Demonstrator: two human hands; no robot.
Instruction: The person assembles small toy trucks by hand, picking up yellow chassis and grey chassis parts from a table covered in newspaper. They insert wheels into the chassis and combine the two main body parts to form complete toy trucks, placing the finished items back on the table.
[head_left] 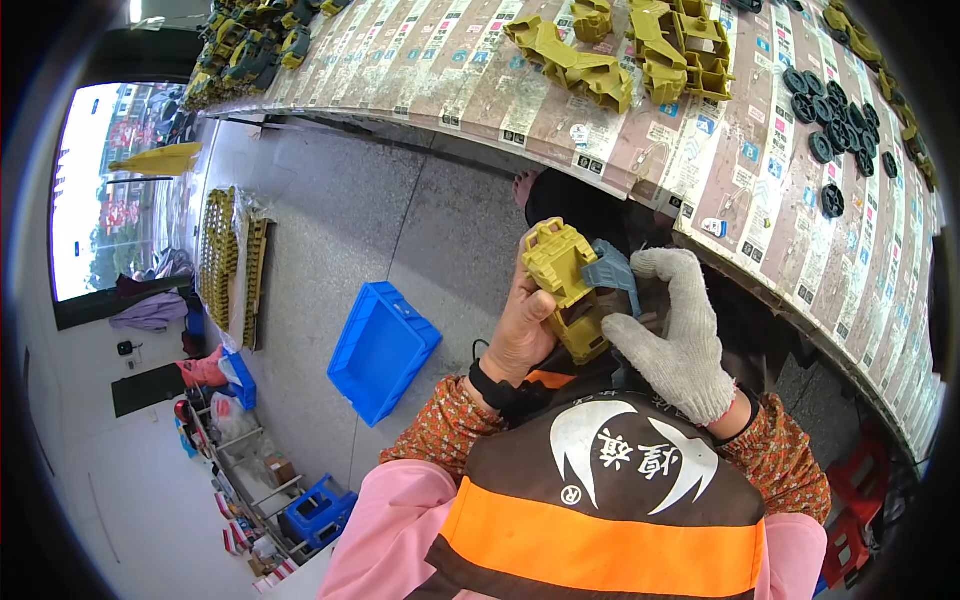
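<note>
My bare left hand (524, 322) grips an olive-yellow plastic toy vehicle body (562, 265) in front of my apron. A blue-grey plastic piece (610, 272) sits against the body's right side. My right hand (680, 335), in a white knitted glove, curls its forefinger and thumb around this piece, the fingertips at its edge. The lower part of the yellow body shows between my two hands. My right hand's other fingers are folded out of sight.
The table (400, 75) ahead bears several yellow plastic parts (580, 65), black wheels (835, 120) and a pile of yellow-and-grey assemblies (250, 50). An empty blue bin (385, 350) lies on the floor at left. A blue stool (318, 512) and red stools (850, 500) stand farther off.
</note>
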